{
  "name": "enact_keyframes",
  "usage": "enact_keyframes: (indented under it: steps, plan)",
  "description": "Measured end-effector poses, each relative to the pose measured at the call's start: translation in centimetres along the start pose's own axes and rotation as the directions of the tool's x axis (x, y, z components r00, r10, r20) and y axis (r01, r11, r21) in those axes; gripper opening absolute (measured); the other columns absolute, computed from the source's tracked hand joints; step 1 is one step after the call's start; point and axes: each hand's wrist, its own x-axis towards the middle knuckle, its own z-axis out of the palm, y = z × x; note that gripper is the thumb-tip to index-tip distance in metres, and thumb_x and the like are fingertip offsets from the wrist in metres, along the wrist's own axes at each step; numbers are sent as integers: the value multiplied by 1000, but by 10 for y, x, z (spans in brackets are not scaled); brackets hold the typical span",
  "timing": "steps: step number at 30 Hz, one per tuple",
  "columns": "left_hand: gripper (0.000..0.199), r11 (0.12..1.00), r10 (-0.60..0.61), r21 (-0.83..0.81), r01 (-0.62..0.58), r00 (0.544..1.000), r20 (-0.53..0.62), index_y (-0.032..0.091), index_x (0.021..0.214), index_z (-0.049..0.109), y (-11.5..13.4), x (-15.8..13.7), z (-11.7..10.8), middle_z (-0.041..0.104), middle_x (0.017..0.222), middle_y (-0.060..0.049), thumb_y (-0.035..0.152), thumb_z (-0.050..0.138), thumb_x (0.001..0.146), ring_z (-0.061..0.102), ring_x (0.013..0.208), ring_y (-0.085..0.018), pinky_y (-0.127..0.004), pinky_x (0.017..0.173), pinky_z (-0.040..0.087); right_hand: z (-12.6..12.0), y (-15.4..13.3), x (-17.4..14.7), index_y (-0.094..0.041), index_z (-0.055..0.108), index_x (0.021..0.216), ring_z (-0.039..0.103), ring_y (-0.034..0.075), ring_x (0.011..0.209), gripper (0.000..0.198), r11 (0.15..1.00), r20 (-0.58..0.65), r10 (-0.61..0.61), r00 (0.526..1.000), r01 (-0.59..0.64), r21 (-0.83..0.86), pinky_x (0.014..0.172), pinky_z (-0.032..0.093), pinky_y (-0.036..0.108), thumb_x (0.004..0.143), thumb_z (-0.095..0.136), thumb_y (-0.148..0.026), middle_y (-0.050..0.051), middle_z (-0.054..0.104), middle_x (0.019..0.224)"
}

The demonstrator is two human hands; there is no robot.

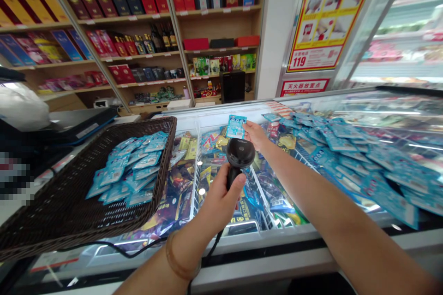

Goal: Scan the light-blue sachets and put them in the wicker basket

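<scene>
A black handheld barcode scanner point(240, 152) is gripped by its handle in my left hand point(223, 193), its head tilted away from me. Beyond it, my right hand point(255, 134) pinches a small blue packet point(237, 126) by its right edge, above the freezer's glass top. The packet shows printed white marks and a pale label. To the left, a dark brown woven basket point(165, 125) holds a pile of blue packets point(129, 166). A larger spread of similar blue packets point(349, 147) lies on the glass to the right of my right arm.
Under the glass of the chest freezer point(256, 239) are colourful wrapped goods and white wire dividers point(196, 170). A black cable point(128, 254) runs along the front. Shelves point(138, 18) of boxes and bottles stand behind, beside a red and yellow poster point(332, 14).
</scene>
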Motion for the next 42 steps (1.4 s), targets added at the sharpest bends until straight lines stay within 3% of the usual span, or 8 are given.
enact_keyframes:
  steps: [4, 15, 21, 26, 31, 36, 39, 42]
  plan:
    - [43, 999, 6, 44, -5, 1000, -4, 22, 107, 50, -1, 1, 0, 45, 58, 7, 61, 53, 91, 41, 45, -8, -21, 43, 34, -1, 0, 0, -22, 50, 69, 34, 8, 48, 36, 1000, 12, -14, 1000, 14, -1, 55, 37, 24, 70, 83, -36, -10, 36, 52]
    - [39, 992, 19, 123, -14, 999, -39, 21, 100, 50, -1, 4, 1, 46, 60, 7, 59, 49, 93, 42, 45, -9, -22, 43, 35, 1, 1, -1, -21, 60, 75, 59, 13, 60, 24, 998, 26, -25, 999, 24, 65, 70, 54, 31, 71, 81, -31, -5, 57, 58]
    - [45, 998, -29, 49, 32, 998, -57, 21, 111, 52, 2, 3, 0, 48, 60, 7, 60, 54, 90, 45, 47, -10, -22, 44, 38, 2, 1, 0, -21, 62, 77, 67, 17, 68, 18, 998, -15, -13, 1000, 14, 65, 77, 57, 35, 72, 78, -26, -2, 62, 60]
    - [45, 997, -55, -66, 41, 970, -237, 21, 109, 54, 27, 3, -8, 50, 57, 6, 60, 55, 87, 45, 42, -10, -21, 41, 37, 13, -1, -4, -20, 61, 72, 68, 18, 64, 11, 997, -71, 68, 995, -66, 43, 75, 59, 34, 74, 70, -15, -1, 63, 59]
    - [38, 979, -113, -202, 33, 910, -399, 20, 90, 54, 63, -4, -43, 54, 57, 4, 56, 63, 82, 48, 40, -10, -22, 39, 38, 66, -10, 2, -19, 57, 74, 66, 17, 63, 15, 981, -61, 189, 980, -185, 57, 73, 60, 34, 73, 59, -4, 0, 62, 58]
    - [36, 967, -106, -249, -53, 806, -583, 20, 86, 52, 84, -25, -87, 57, 62, 4, 54, 64, 81, 50, 40, -9, -21, 38, 40, 165, -8, 21, -20, 54, 77, 59, 14, 56, 23, 945, -32, 301, 953, -294, 146, 71, 59, 32, 75, 54, 3, -3, 53, 54]
    - [34, 958, -150, -282, -47, 757, -636, 19, 85, 52, 89, -38, -107, 55, 58, 4, 53, 59, 85, 50, 38, -10, -21, 36, 40, 221, 2, 26, -21, 50, 75, 58, 14, 58, 23, 933, 91, 329, 940, -338, 125, 72, 57, 31, 75, 55, 2, -4, 52, 56]
    - [34, 951, -159, -301, -69, 728, -667, 19, 85, 52, 89, -47, -119, 57, 59, 4, 52, 60, 84, 50, 38, -9, -21, 37, 42, 251, 16, 22, -22, 49, 76, 58, 14, 64, 21, 937, 238, 326, 915, -346, 44, 77, 54, 28, 76, 55, -1, -3, 53, 60]
